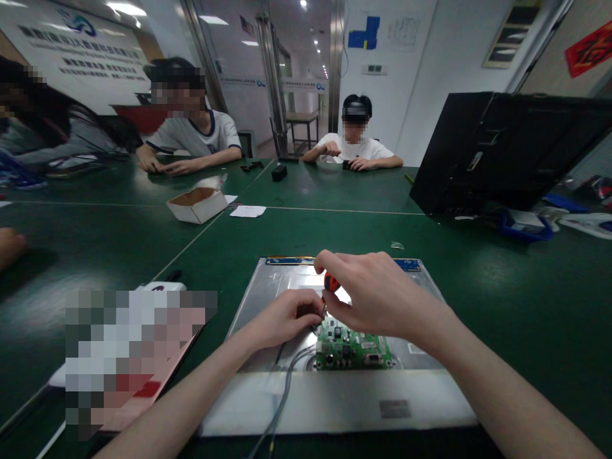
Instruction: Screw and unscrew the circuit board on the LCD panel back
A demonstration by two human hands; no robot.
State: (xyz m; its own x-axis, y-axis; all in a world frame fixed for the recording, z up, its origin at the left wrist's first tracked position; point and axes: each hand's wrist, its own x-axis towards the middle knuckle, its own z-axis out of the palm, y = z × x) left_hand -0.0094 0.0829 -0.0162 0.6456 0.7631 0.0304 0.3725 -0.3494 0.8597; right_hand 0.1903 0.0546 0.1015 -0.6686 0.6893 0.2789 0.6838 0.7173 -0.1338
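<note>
A silver metal panel (pixel 421 389) lies flat on the green table in front of me, with a small green circuit board (pixel 351 350) mounted near its middle. My right hand (pixel 377 296) is closed around a screwdriver with an orange and black handle (pixel 331 282), its tip pointing down at the board's upper left corner. My left hand (pixel 287 315) is pinched shut right beside that tip; what its fingers hold is too small to make out. A grey cable (pixel 282 398) runs from the board toward the near edge.
A black monitor shell (pixel 502 150) leans at the right, with blue and white parts beside it. An open cardboard box (pixel 197 204) and a paper slip (pixel 247 211) lie further back. Three other people sit across the table. A blurred pink and white item lies at my left.
</note>
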